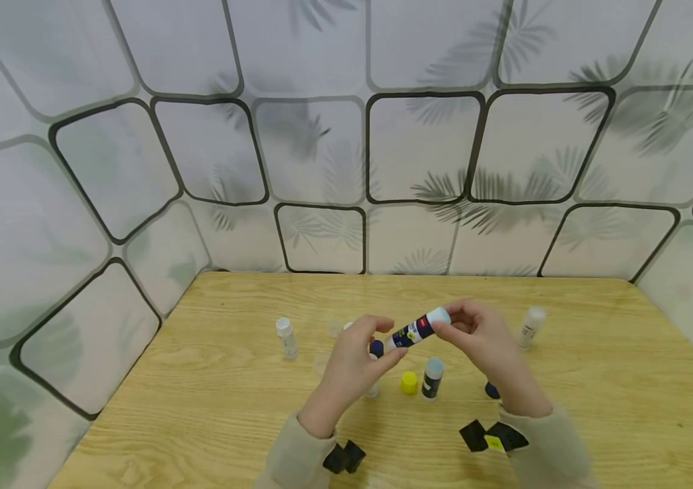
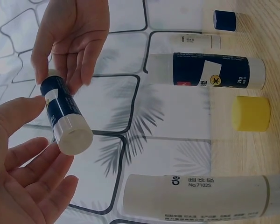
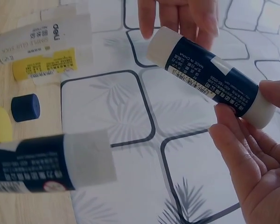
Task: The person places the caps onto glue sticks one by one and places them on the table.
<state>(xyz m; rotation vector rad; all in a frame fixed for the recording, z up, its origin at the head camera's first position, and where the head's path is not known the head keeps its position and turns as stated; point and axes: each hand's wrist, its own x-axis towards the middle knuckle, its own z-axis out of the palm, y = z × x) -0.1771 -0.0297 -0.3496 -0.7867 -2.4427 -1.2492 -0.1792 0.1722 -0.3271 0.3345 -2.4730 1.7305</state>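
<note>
A cap (image 1: pixel 409 382) sits on the table (image 1: pixel 200 387), left of an upright glue stick (image 1: pixel 432 380); between left hand (image 1: pixel 354 356) and right hand (image 1: pixel 492 343), a held glue stick (image 1: pixel 415 331).

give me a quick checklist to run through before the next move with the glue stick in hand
1. Grip on the held navy-labelled glue stick: ok, the right hand pinches one end.
2. Left hand placed at the opposite end: ok; whether it touches there: cannot tell.
3. Coloured cap fitted on the held stick: not ok, both ends show whitish, with no navy or yellow cap.
4. Loose caps in view: ok, the yellow cap, the left navy cap and the right navy cap.
5. Second navy-labelled glue stick upright: ok.
6. Amount of glue inside the held stick: cannot tell.
</note>
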